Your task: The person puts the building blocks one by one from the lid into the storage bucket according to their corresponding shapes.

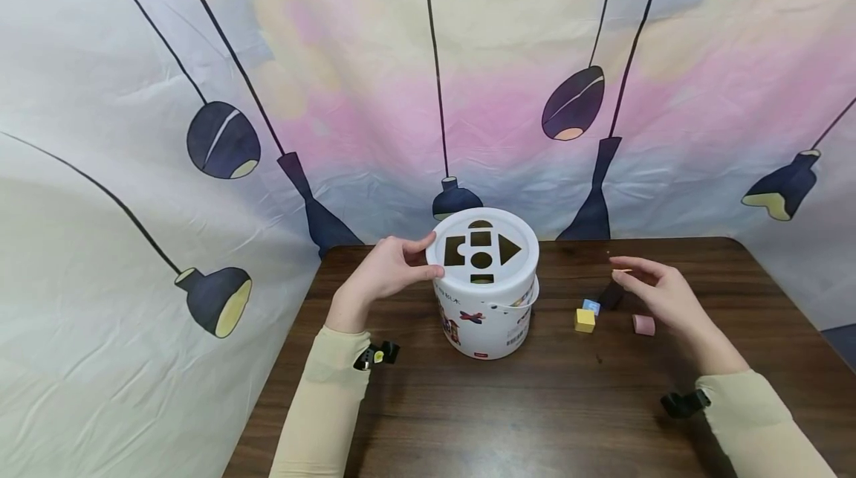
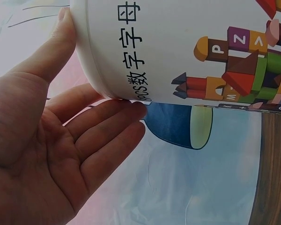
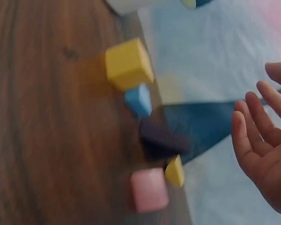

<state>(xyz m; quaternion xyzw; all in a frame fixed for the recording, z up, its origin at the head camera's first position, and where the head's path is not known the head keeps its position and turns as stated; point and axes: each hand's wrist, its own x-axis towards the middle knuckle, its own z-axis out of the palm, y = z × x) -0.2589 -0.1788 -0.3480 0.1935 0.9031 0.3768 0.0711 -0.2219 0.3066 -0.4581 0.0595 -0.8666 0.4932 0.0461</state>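
Note:
A white bucket (image 1: pixel 478 325) stands upright, its white lid (image 1: pixel 516 270) cut with several shaped holes. My left hand (image 1: pixel 388 270) touches the rim from the left, thumb and forefinger apart; in the left wrist view its fingers lie fairly straight against the edge. Over the blocks at the right hovers my right hand (image 1: pixel 658 296), fingers loosely bent; nothing shows in it in the right wrist view. Near it are a yellow cube (image 3: pixel 126 65), a small blue block (image 3: pixel 139 100), a dark block (image 3: pixel 161 139), a small yellow piece (image 3: pixel 175 172) and a pink block (image 3: pixel 150 190).
The brown wooden table (image 1: pixel 468 418) carries the bucket and blocks. A white handle (image 1: pixel 524 303) hangs at the bucket's right side. Behind the table hangs a painted cloth (image 1: pixel 374 128) with lamp pictures. Both wrists wear black straps.

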